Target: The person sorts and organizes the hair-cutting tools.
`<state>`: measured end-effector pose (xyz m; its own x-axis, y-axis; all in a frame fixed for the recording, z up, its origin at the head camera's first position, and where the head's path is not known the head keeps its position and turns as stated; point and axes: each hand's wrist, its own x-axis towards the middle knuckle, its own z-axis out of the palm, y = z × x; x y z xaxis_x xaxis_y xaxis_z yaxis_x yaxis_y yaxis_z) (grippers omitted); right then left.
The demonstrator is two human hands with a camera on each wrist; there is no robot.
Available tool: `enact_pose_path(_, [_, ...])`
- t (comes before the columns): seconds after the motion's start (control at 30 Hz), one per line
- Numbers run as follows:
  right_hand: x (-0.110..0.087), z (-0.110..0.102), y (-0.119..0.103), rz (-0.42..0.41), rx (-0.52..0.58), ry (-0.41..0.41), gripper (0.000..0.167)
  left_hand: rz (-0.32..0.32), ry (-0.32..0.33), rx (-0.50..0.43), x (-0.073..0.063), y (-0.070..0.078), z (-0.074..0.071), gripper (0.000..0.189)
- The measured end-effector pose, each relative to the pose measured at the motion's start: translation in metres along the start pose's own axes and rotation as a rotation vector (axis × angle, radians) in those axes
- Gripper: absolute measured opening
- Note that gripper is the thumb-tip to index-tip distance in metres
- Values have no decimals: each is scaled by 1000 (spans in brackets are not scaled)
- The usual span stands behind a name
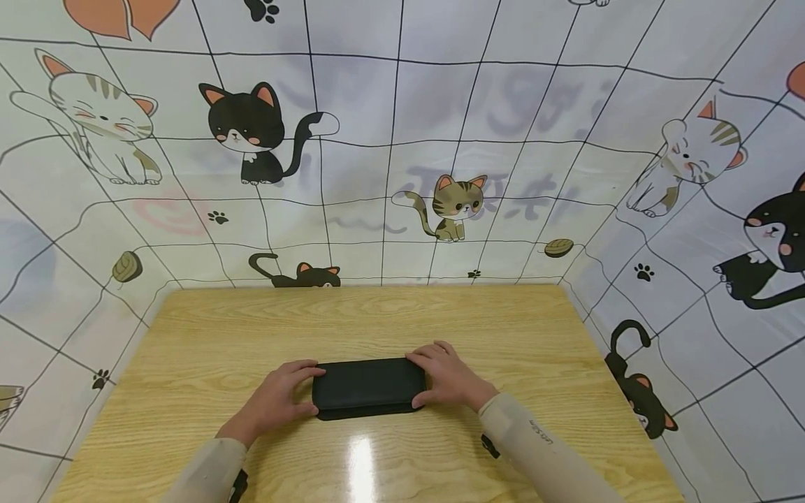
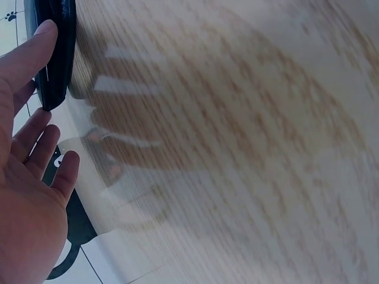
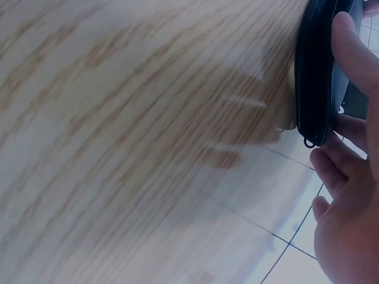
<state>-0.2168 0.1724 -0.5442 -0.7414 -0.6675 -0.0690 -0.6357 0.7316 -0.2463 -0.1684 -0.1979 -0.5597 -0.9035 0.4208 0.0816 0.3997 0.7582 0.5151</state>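
A flat black zip pouch (image 1: pixel 370 387), long like a wallet, lies lengthwise between both hands near the middle of the wooden table. My left hand (image 1: pixel 281 397) grips its left end, thumb at the near corner and fingers at the far one. At the other end, my right hand (image 1: pixel 448 377) holds it the same way. The left wrist view shows a zip along the edge of the pouch (image 2: pixel 58 59). A small ring sticks out at the pouch's end (image 3: pixel 315 77) in the right wrist view. The undersides of the fingertips are partly hidden.
The light wooden table (image 1: pixel 251 321) reflects a bright light at its near side. Behind it and at both sides hangs white cloth (image 1: pixel 365 168) printed with cartoon cats and grid lines. Dark bands (image 1: pixel 489 446) show at the wrists.
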Motion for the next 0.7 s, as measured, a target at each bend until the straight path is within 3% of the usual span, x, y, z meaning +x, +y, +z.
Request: enact_pose_path(0.7, [2, -1, -6, 14, 2, -33, 93, 14, 28, 17, 2, 3, 1, 64])
